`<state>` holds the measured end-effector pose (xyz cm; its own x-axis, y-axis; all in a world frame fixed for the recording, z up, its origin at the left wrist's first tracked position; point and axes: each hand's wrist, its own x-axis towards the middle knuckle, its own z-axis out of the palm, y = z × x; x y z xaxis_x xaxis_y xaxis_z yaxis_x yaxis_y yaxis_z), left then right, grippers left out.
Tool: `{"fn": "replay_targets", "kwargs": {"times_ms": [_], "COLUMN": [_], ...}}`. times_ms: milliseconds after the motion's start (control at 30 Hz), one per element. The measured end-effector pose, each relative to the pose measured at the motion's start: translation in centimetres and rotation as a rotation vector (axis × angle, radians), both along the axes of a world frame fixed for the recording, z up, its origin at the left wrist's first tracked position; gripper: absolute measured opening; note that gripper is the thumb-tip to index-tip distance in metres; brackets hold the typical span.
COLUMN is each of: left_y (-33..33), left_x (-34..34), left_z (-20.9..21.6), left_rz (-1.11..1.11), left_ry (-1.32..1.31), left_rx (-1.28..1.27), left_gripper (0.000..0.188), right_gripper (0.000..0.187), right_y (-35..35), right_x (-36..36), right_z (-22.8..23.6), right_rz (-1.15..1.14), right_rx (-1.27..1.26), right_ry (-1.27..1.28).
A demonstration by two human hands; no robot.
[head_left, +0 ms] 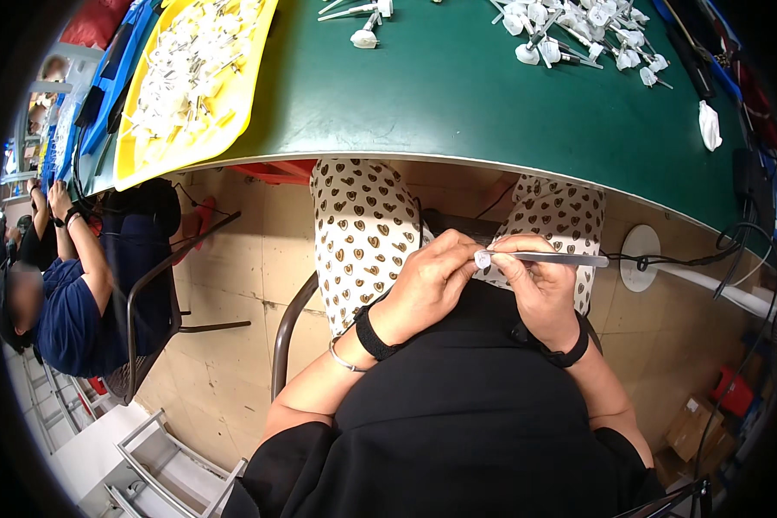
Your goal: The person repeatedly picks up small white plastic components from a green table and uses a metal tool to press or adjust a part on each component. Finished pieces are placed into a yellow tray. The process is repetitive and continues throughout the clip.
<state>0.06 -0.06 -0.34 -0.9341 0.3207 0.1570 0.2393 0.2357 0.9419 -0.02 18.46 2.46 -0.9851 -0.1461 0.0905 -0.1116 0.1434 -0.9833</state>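
Note:
Over my lap, my left hand (pixel 425 283) is closed, pinching a small white plastic-looking part (pixel 483 258) between thumb and fingertips. My right hand (pixel 541 293) grips a slim grey metal tool (pixel 570 259) that looks like tweezers. Its broad end points right, past my fingers, and its other end meets the white part; the exact contact is too small to make out. Both hands are in front of the table edge, near my black top. Dark bands circle both wrists.
The green table (pixel 363 108) bears a yellow tray (pixel 255 78) full of small white parts with thin stems. A loose pile of similar parts (pixel 600 26) lies far right, near a white crumpled piece (pixel 709 126) and cables. A seated co-worker (pixel 86 293) is at left, beside a chair (pixel 132 319).

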Motion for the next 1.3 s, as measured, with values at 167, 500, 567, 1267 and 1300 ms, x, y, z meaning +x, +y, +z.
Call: {"fn": "replay_targets", "kwargs": {"times_ms": [167,500,567,1267,1300], "left_y": [0.0,0.2,0.3,0.3,0.3], "left_x": [0.1,0.1,0.1,-0.1,-0.1], "left_z": [-0.1,0.3,0.2,0.3,0.3], "left_rz": [0.005,0.021,0.034,0.042,0.043], "left_ry": [0.008,0.005,0.017,-0.026,-0.045], "left_rx": [-0.012,0.012,0.021,0.103,0.109], "left_gripper": [0.022,0.021,0.02,0.019,0.017], "right_gripper": [0.006,0.006,0.006,0.015,0.015], "right_y": [0.1,0.1,0.1,0.7,0.7], "right_x": [0.0,0.5,0.5,0.6,0.6], "right_z": [-0.3,0.1,0.1,0.8,0.7], "right_rz": [0.008,-0.055,-0.053,-0.049,-0.042], "right_rx": [0.026,-0.032,-0.022,-0.181,-0.175], "right_ry": [0.04,-0.053,-0.052,-0.06,-0.071]}}
